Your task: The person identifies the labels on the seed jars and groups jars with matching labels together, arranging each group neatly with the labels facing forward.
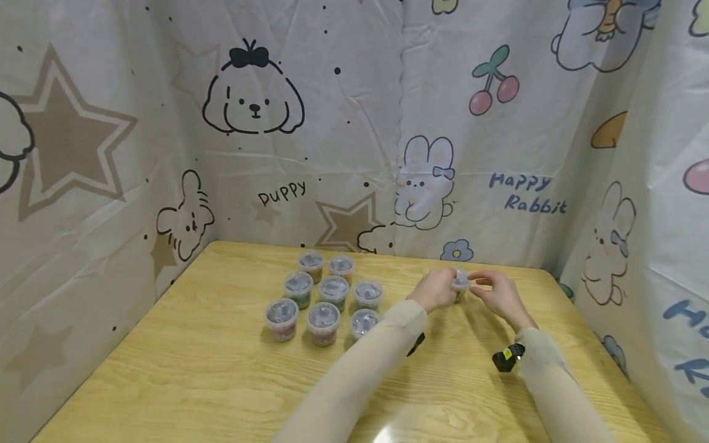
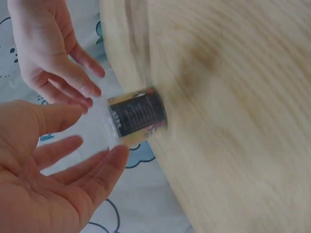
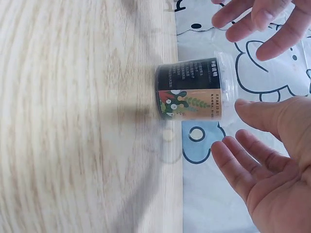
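A small clear plastic cup with a lid (image 1: 460, 279) stands upright on the table toward the back right. Its black and orange label (image 3: 189, 90) carries white print and cartoon plants. My left hand (image 1: 437, 290) is at the cup's left side, fingers spread and apart from it in the right wrist view. On the other side is my right hand (image 1: 501, 299), its fingers loosely bent. The right thumb tip (image 3: 245, 108) is at the lid's edge; whether it touches cannot be told. Neither hand wraps round the cup.
Several similar lidded cups (image 1: 323, 323) stand in loose rows on the wooden table (image 1: 183, 351), left of my hands; my left forearm partly covers one (image 1: 364, 321). A printed cloth (image 1: 343, 154) hangs behind the table and along both sides.
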`<state>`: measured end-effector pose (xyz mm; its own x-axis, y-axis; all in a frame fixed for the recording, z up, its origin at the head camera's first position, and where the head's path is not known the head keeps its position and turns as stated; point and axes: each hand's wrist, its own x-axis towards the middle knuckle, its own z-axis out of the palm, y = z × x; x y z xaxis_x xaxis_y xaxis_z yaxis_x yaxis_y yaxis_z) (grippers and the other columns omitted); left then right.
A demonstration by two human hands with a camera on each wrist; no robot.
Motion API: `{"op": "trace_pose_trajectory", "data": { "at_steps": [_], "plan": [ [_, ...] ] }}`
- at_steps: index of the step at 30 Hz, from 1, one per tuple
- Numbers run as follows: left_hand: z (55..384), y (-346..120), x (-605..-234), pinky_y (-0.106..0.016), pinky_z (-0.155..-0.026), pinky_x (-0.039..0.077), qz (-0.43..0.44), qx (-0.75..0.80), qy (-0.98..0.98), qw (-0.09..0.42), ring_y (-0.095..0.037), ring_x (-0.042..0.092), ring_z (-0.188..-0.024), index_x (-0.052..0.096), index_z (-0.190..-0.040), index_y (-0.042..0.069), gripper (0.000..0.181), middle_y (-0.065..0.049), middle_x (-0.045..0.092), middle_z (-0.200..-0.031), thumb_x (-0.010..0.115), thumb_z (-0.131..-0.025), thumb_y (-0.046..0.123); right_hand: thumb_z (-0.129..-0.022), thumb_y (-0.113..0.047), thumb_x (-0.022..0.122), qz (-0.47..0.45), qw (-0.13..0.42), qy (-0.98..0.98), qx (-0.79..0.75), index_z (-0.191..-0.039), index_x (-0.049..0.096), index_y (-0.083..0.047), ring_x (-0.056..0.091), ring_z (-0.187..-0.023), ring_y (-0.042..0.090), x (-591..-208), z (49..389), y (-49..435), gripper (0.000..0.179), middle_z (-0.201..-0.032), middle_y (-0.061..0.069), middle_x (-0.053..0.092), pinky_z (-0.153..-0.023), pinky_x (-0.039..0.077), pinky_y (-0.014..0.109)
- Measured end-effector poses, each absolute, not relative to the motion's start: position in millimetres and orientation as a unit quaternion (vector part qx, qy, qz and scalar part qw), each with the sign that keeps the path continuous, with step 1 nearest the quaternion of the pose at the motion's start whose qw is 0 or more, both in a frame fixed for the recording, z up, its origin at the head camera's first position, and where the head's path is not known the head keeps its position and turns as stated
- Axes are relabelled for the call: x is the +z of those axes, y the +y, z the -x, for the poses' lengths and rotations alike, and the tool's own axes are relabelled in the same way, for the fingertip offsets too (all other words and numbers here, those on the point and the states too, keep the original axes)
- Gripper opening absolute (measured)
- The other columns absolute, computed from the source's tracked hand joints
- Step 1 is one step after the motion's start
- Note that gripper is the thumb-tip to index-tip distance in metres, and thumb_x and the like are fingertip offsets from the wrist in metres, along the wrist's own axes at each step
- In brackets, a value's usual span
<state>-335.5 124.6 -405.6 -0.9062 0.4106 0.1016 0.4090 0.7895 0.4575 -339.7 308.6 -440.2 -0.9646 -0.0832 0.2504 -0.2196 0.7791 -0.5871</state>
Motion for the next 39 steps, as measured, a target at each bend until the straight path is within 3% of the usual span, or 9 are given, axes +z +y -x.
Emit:
{"op": "trace_pose_trajectory", "data": {
  "at_steps": [9, 16, 29, 33, 39],
  "plan": [
    [331, 133, -422, -0.033, -0.098, 0.052, -0.182, 0.255, 0.949, 0.04, -0.02, 0.059, -0.115, 0.044, -0.145, 0.018, 0.057, -0.009, 0.052, -0.135, 0.067, -0.093, 0.018, -0.095, -0.012, 0.064, -0.082, 0.067, -0.928, 0.356, -0.129, 0.059, 0.0, 0.051, -0.125, 0.049, -450, 348, 313, 0.036, -0.139, 0.028, 0.052, -0.099, 0.048, 0.058],
    [332, 131, -428, -0.034, -0.104, 0.048, -0.197, 0.262, 0.943, 0.059, -0.019, 0.054, -0.123, 0.044, -0.145, 0.014, 0.059, -0.011, 0.051, -0.139, 0.066, -0.091, 0.014, -0.094, -0.01, 0.066, -0.091, 0.063, -0.926, 0.361, -0.127, 0.06, 0.002, 0.054, -0.122, 0.048, -455, 352, 314, 0.036, -0.138, 0.03, 0.052, -0.098, 0.05, 0.053],
    [335, 123, -432, -0.029, -0.107, 0.045, -0.193, 0.256, 0.946, 0.053, -0.016, 0.051, -0.129, 0.042, -0.148, 0.018, 0.065, -0.005, 0.05, -0.144, 0.068, -0.089, 0.012, -0.088, -0.007, 0.072, -0.131, 0.102, -0.922, 0.351, -0.102, 0.064, -0.001, 0.061, -0.113, 0.047, -464, 357, 309, 0.017, -0.123, 0.028, 0.062, -0.092, 0.054, 0.052],
    [336, 119, -429, -0.028, -0.102, 0.048, -0.192, 0.265, 0.944, 0.036, -0.016, 0.055, -0.121, 0.046, -0.143, 0.018, 0.059, -0.005, 0.054, -0.137, 0.068, -0.089, 0.011, -0.088, -0.01, 0.073, -0.145, 0.118, -0.92, 0.344, -0.101, 0.064, -0.001, 0.064, -0.109, 0.045, -462, 356, 306, 0.018, -0.115, 0.025, 0.066, -0.091, 0.054, 0.052],
    [340, 111, -419, -0.025, -0.094, 0.051, -0.216, 0.291, 0.932, -0.003, -0.013, 0.06, -0.109, 0.055, -0.124, 0.015, 0.029, -0.004, 0.062, -0.122, 0.063, -0.096, 0.02, -0.091, -0.017, 0.071, -0.159, 0.123, -0.913, 0.354, -0.105, 0.064, -0.002, 0.064, -0.11, 0.043, -450, 351, 298, 0.022, -0.114, 0.022, 0.066, -0.091, 0.055, 0.05]
  ]
}}
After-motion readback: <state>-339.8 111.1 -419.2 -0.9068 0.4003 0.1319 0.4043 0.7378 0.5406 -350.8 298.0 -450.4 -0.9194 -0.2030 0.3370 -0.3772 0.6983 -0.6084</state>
